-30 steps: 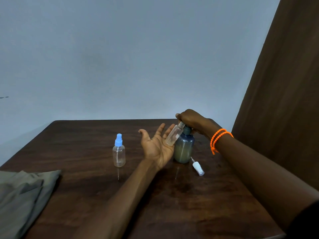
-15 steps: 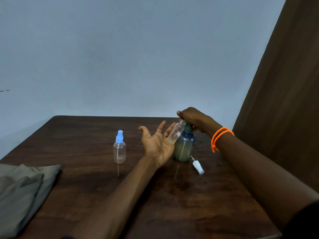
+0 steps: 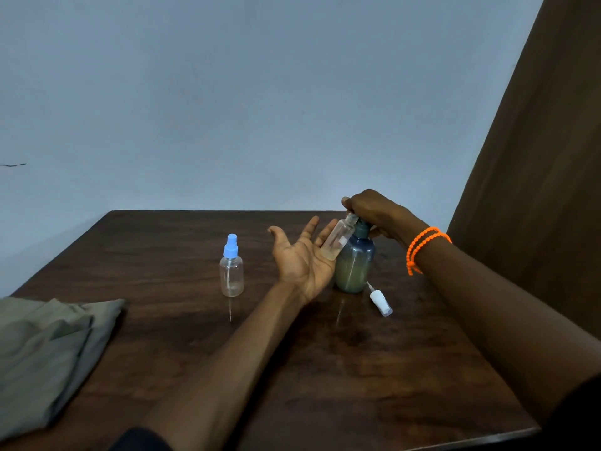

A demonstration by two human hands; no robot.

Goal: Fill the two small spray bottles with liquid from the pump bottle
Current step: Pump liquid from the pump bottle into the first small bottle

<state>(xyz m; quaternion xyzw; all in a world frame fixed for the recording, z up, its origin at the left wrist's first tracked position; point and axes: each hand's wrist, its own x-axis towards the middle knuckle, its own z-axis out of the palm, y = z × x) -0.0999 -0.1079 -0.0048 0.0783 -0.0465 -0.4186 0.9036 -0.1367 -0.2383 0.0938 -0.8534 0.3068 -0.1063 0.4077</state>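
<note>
A dark blue-grey pump bottle (image 3: 354,265) stands right of centre on the table. My right hand (image 3: 370,211) covers and grips its pump head, which is hidden. My left hand (image 3: 302,255) lies palm up with fingers spread, and an uncapped clear spray bottle (image 3: 336,244) rests tilted on it, its mouth up under the pump. A little pale liquid shows at that bottle's bottom. Its white spray cap (image 3: 380,302) lies on the table right of the pump bottle. A second clear spray bottle with a blue cap (image 3: 231,271) stands upright to the left.
The dark wooden table (image 3: 325,369) ends at a near edge on the lower right. A folded grey-green cloth (image 3: 45,353) lies at the left front. A brown curtain (image 3: 536,174) hangs at the right, a pale wall behind.
The hands and bottles keep the same pose. Only the camera view has tilted slightly, shifting the scene in the frame.
</note>
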